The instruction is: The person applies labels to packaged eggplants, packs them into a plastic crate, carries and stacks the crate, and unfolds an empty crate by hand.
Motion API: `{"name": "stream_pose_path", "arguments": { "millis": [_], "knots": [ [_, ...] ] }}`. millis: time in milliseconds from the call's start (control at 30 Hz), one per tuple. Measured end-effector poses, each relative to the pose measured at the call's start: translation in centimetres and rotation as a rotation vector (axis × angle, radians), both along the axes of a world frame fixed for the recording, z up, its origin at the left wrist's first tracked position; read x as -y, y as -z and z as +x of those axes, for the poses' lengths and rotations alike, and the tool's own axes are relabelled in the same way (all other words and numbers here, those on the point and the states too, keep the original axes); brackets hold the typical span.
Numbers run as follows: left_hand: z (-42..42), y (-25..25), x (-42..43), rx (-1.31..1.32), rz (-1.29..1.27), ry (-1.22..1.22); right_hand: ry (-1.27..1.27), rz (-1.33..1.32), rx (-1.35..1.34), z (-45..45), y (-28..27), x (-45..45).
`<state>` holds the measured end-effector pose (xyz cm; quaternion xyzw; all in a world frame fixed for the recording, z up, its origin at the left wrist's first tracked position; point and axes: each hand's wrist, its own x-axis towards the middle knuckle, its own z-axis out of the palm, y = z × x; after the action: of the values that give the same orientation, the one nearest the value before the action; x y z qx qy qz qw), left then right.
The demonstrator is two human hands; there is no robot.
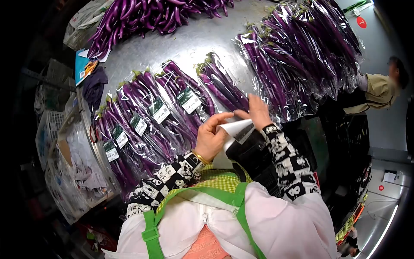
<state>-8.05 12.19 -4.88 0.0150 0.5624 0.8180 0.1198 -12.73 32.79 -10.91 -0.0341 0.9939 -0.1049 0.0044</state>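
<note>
My left hand (210, 137) is closed, thumb and fingers pinching the left edge of a white label (238, 128), which is bent with a dark printed part on its right. My right hand (258, 113) grips the label's other side, its thumb reaching toward the left fingers. Just beyond them lies a clear bag of long purple eggplants (222, 84) on which I see no label. To the left, several bagged eggplants lie in a row, with green and white labels (160, 112) on them.
Bagged eggplants (302, 56) are heaped at the right of the metal table (207, 34). Loose eggplants (146, 15) are piled at the far side. Crates with plastic bags (84, 159) stand left, and a dark crate (258, 162) is below my hands. A person (381, 88) is at the right.
</note>
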Motion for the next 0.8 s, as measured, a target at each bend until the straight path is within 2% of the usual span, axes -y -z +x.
{"name": "stream_pose_path", "arguments": {
  "millis": [33,67,133,167,200,267,433,533,667,733,767,800],
  "knots": [
    [0.0,1.0,0.4,-0.060,0.003,0.025,-0.042,-0.240,-0.224,0.4,0.2,-0.3],
    [-0.1,1.3,0.7,-0.038,0.041,0.040,0.022,-0.503,-0.187,0.9,-2.4,0.4],
    [-0.1,1.3,0.8,-0.019,-0.081,0.007,0.088,-1.378,0.150,2.7,-7.1,1.4],
    [-0.1,1.4,0.7,-0.015,-0.082,0.014,0.048,-1.528,0.289,3.6,-9.0,1.5],
    [-0.1,1.6,0.6,-0.047,-0.150,-0.005,0.016,-1.473,0.310,4.3,-10.0,1.9],
    [-0.1,1.6,0.3,-0.078,-0.217,-0.024,-0.208,-1.227,0.258,4.9,-10.4,1.9],
    [0.1,1.6,-0.1,-0.102,-0.369,-0.006,-0.099,-1.275,0.291,5.2,-10.1,2.1],
    [0.7,2.4,-0.7,-0.159,-0.393,-0.024,-0.133,-1.206,0.244,5.1,-9.7,1.6],
    [1.1,3.2,-1.0,-0.022,-0.321,-0.009,-0.260,-1.054,0.090,3.9,-8.9,0.9],
    [1.1,4.9,-0.2,-0.010,-0.549,0.190,-0.204,-1.199,0.125,2.6,-8.6,0.4],
    [0.7,2.9,0.5,-0.018,-0.762,0.308,-0.148,-1.306,0.212,1.8,-9.0,0.0],
    [1.2,3.5,0.7,-0.133,-0.897,0.317,-0.149,-1.266,0.215,0.6,-9.5,-0.4]
  ]
}}
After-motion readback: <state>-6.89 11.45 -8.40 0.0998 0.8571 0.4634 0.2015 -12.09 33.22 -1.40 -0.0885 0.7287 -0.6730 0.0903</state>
